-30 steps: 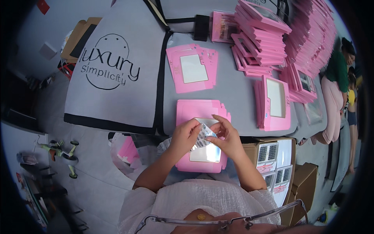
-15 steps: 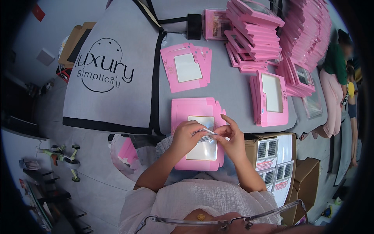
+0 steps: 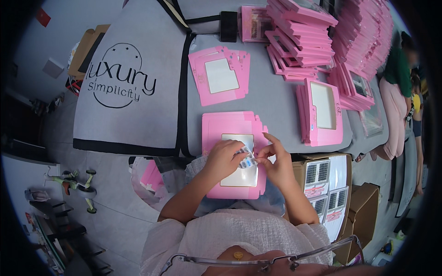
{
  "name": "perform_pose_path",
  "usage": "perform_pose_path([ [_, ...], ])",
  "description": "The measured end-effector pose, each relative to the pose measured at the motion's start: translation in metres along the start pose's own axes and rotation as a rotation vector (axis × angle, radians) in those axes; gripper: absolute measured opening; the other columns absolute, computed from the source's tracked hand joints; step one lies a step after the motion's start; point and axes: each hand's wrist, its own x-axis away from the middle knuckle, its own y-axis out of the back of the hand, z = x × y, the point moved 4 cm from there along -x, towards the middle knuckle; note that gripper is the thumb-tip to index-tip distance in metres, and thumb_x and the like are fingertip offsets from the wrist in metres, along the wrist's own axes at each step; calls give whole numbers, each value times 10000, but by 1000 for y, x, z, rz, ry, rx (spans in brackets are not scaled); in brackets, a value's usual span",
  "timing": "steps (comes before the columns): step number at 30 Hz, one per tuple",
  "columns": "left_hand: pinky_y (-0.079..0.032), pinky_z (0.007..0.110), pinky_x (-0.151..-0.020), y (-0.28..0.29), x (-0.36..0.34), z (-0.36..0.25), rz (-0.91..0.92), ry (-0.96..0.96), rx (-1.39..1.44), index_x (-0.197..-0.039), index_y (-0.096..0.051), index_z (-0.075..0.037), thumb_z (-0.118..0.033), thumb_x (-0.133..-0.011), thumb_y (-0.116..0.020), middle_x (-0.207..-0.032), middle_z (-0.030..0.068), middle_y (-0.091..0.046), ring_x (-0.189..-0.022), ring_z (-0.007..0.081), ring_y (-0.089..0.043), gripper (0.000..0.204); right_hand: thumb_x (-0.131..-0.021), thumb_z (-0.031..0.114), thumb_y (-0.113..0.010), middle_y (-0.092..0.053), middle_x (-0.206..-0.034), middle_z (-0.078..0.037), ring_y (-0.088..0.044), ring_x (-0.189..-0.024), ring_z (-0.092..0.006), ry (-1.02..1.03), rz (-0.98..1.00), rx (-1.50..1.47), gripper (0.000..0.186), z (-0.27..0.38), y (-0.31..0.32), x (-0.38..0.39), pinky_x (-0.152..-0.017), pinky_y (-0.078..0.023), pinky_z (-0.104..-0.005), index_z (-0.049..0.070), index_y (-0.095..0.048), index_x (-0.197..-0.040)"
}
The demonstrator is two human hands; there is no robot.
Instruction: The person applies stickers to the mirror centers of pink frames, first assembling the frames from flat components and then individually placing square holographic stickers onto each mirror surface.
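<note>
Turned from nearly edge-on half a second ago, a small silvery sheet (image 3: 247, 161) marked with oval shapes now shows its face above a stack of flat pink window cartons (image 3: 212, 123). The left hand (image 3: 223, 158) clamps the sheet between thumb and fingers; the right hand (image 3: 277, 162) pinches its opposite edge with thumb and forefinger. Fingers cover part of the sheet, its fine markings too small to read, and the hands and left wrist mask part of the top carton. At right, a co-worker (image 3: 398, 76) in a green top is blurred at the dark lens rim. An open cardboard box (image 3: 299, 177) holds packs (image 3: 317, 172) with dark grid panels; a pale bag (image 3: 137, 177) at left contains pink pieces (image 3: 151, 175). The grey sofa seat (image 3: 271, 122) bears more fanned cartons (image 3: 218, 76) and tall, leaning piles of pink boxes (image 3: 304, 48). Beyond lie a tiled floor (image 3: 117, 193) and a small green-framed wheeled toy (image 3: 76, 186).
</note>
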Motion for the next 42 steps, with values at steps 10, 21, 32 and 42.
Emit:
perform_pose_path([
  [10,-400,425,-766,-26,5,21,54,-30,-195,-844,-572,-40,-201,-817,-635,-813,123,-602,-819,319,-572,175,-763,-75,-699,-617,-782,-44,-573,-739,-98,-361,-183,-305,577,-73,-4,-51,-688,-474,-226,-26,-402,-1255],
  [21,-396,413,-781,-29,6,25,55,-39,-229,-842,-571,-52,-209,-808,-637,-815,107,-603,-828,300,-566,174,-735,2,-765,-642,-747,-74,-580,-643,-102,-279,-164,-70,615,-72,-6,-57,-604,-486,-226,-41,-399,-1227],
  [32,-394,412,-778,-30,6,25,51,-52,-225,-834,-568,-48,-208,-806,-636,-813,107,-602,-822,297,-564,176,-711,-7,-771,-645,-734,-63,-578,-661,-112,-301,-195,4,619,-63,-6,-56,-645,-477,-236,-13,-428,-1227],
  [42,-383,407,-778,-32,8,23,48,-79,-260,-831,-574,-54,-210,-800,-644,-823,98,-604,-832,285,-553,173,-675,12,-802,-528,-904,-62,-489,-669,-124,-48,-312,134,848,-79,-17,-44,-618,-467,-258,-6,-330,-1380],
])
